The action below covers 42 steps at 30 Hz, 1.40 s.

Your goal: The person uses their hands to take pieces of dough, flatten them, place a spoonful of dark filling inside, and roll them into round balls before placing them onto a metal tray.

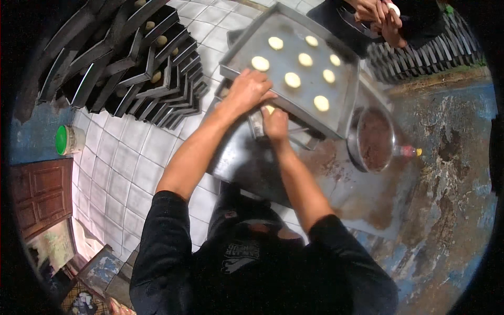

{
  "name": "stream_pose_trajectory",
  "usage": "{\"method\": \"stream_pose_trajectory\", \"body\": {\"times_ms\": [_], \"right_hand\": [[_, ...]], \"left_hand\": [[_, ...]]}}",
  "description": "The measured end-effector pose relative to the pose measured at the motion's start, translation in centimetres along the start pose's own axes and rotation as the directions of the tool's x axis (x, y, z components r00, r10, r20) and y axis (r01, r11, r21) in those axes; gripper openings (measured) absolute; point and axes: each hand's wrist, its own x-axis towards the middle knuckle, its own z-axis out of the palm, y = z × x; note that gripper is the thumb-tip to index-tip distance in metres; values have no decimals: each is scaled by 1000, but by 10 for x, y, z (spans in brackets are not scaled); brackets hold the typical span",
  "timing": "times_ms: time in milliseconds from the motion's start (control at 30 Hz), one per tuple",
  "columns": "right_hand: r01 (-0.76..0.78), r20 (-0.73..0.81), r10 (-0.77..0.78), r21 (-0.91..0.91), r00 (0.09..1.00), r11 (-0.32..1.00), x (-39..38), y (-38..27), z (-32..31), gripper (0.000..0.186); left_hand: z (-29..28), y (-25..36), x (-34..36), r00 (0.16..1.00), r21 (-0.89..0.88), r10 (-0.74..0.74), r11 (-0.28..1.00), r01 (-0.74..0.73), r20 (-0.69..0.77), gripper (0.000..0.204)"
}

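My left hand (pixel 249 92) grips the near left edge of a large square metal tray (pixel 294 110) that holds several round pale dough pieces (pixel 292 80). Just below that edge, my right hand (pixel 275 123) is closed, with a small pale yellow piece (pixel 270 109) showing at its fingertips; what exactly it holds is partly hidden. Beneath the upper tray, another metal tray (pixel 304 136) shows partly, resting over a stained metal work surface (pixel 236 157).
A round pan with brown residue (pixel 371 134) and a bottle (pixel 409 151) sit at right. Stacked trays stand upper left (pixel 131 73) and upper right (pixel 430 52). A co-worker's hands (pixel 388 23) hold a pale piece. A green-lidded bucket (pixel 71 140) is at left.
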Motion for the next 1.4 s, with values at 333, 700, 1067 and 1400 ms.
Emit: {"method": "stream_pose_trajectory", "body": {"times_ms": [333,700,1067,1400], "right_hand": [[216,-357,-32,490,933,845,-123,10,-74,59],[-327,269,189,823,944,464,-310,142,-114,33],[-336,260,263,891,929,305,-345,209,-146,32],[-453,258,405,722,877,522,-411,338,-94,26]], "left_hand": [[9,105,-71,935,-222,-286,945,240,-207,37],[96,322,-170,422,-565,-376,-571,595,825,29],[150,365,-163,650,-738,-530,65,671,544,36],[205,375,-211,885,-272,55,959,82,462,59]]}}
